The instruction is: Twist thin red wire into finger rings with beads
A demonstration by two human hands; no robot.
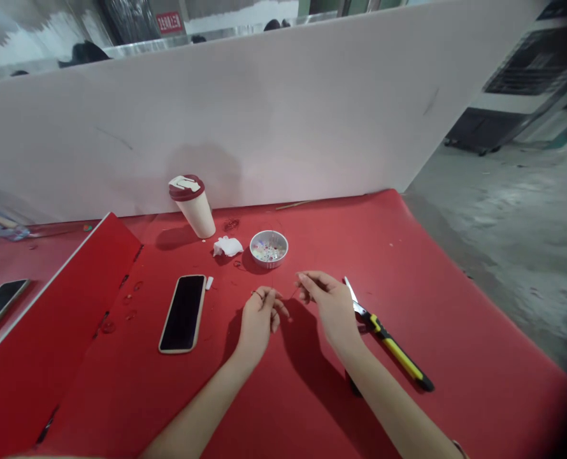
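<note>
Fingertips of your left hand (258,322) and right hand (329,306) pinch closed on a thin dark strand (292,294) spanning the gap between them; a round white bowl of small beads (269,233) sits ahead, a yellow-and-black utility knife (393,350) just beside your right hand.

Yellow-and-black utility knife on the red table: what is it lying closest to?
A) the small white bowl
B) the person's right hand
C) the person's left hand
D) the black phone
B. The yellow-and-black utility knife lies on the red table right beside the right hand, and the left hand is farther from it.
</note>
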